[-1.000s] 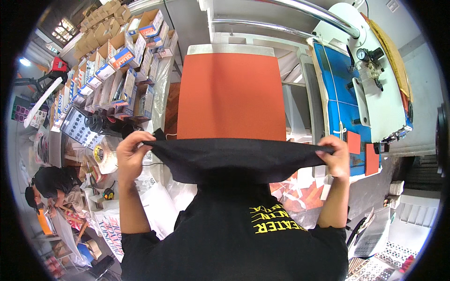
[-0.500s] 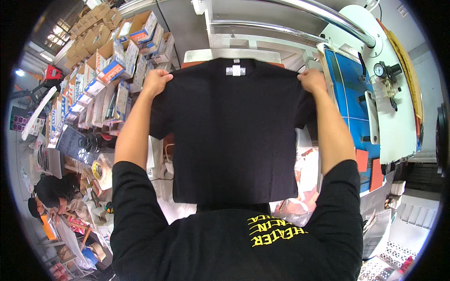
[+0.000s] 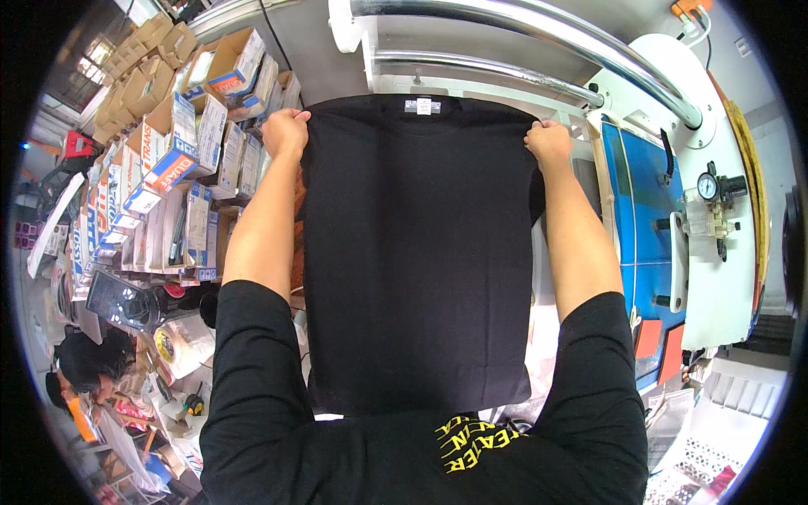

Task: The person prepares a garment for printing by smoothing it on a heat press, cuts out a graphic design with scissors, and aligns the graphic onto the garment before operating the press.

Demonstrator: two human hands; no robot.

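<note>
A black T-shirt (image 3: 417, 252) is stretched out flat in front of me over the platen, its small neck label at the top and its lower edge near my body. My left hand (image 3: 285, 133) grips it closed at the upper left shoulder, and my right hand (image 3: 549, 143) grips the upper right shoulder. Only slivers of the orange platen (image 3: 298, 202) show at the shirt's left side; the rest is hidden.
Metal bars (image 3: 488, 67) cross behind the shirt. At right stand a blue padded plate (image 3: 631, 227) and white machinery with a gauge (image 3: 707, 187). Stacked cardboard boxes (image 3: 168, 151) fill the left, above a bent-over co-worker (image 3: 93, 362).
The shirt, a folded band low over my chest a second ago, has been spread forward across the orange platen. Both hands have moved up and away from me with it, still gripping.
</note>
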